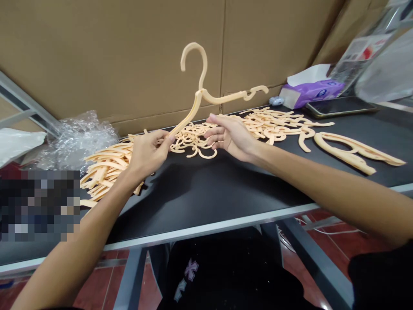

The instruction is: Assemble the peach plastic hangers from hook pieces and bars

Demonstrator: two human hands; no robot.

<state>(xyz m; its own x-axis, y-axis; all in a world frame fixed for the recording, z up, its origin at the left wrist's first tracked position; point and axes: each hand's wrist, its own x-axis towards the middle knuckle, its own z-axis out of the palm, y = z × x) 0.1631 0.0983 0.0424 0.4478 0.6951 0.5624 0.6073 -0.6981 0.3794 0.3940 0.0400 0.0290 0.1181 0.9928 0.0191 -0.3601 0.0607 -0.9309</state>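
A cream plastic clothes hanger (202,91) is held up above the table, its hook at the top and two arms spreading from the joint. My left hand (150,151) grips the end of its left arm between thumb and fingers. The hanger's other arm points right, with a small hook shape at its tip. My right hand (230,137) is below that arm, apart from it, fingers loosely curved and spread with nothing in them. Behind the hands lie loose hook pieces (190,137), and straighter arm pieces (106,163) are heaped beside my left wrist.
More cream pieces (271,125) are piled at the right, near a folded hanger (348,150). A phone (342,106) and a purple tissue pack (314,92) lie behind. Clear plastic wrap (79,140) sits at the left. Cardboard (129,56) walls the back of the black table (206,202).
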